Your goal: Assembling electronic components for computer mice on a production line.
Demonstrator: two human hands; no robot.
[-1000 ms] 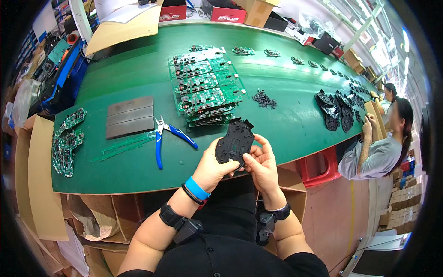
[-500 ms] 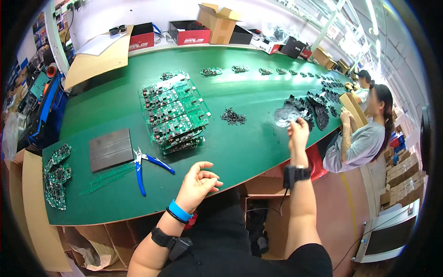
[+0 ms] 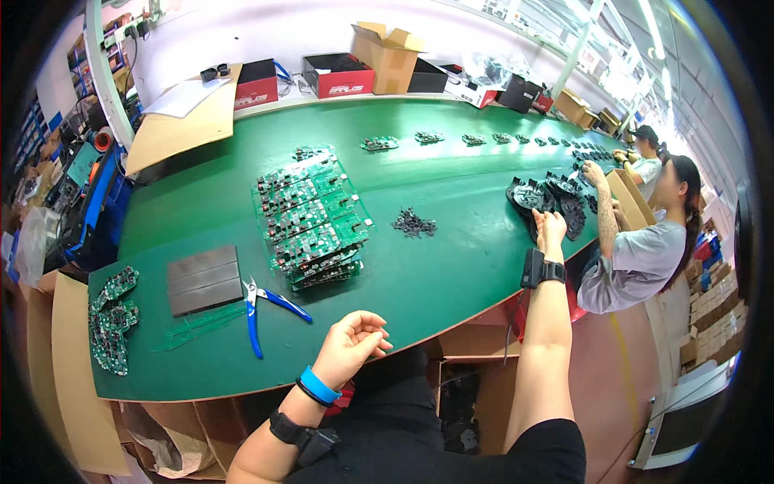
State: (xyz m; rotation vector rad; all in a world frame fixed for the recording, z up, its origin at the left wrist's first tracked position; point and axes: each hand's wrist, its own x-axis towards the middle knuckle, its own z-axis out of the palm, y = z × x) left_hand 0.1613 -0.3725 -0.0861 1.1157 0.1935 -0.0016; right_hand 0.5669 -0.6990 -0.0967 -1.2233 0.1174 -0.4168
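Observation:
My left hand [image 3: 353, 345], with a blue wristband, hovers at the table's front edge, its fingers curled in and nothing visible in them. Farther right, my right hand [image 3: 551, 229] reaches across the table. Its fingertips pinch at the near edge of a black plastic shell [image 3: 522, 197]; the exact grip is partly hidden. More black shells [image 3: 574, 214] lie just beyond it. Nearer the middle are a pile of small black parts [image 3: 414, 223] and a tall stack of green circuit boards [image 3: 310, 214]. Blue-handled cutting pliers [image 3: 255, 315] lie spread on the table, left of my left hand.
A dark flat block [image 3: 203, 280], thin green strips [image 3: 197, 327] and loose curved boards [image 3: 113, 323] lie at the left. Single boards [image 3: 379, 143] run in a row along the back. A co-worker [image 3: 637, 250] sits at the right beside a cardboard box [image 3: 631, 196].
My right hand has moved right and slightly nearer, up to the shells. The translucent, blurred thing beside it no longer shows. My left hand's fingers have curled in more.

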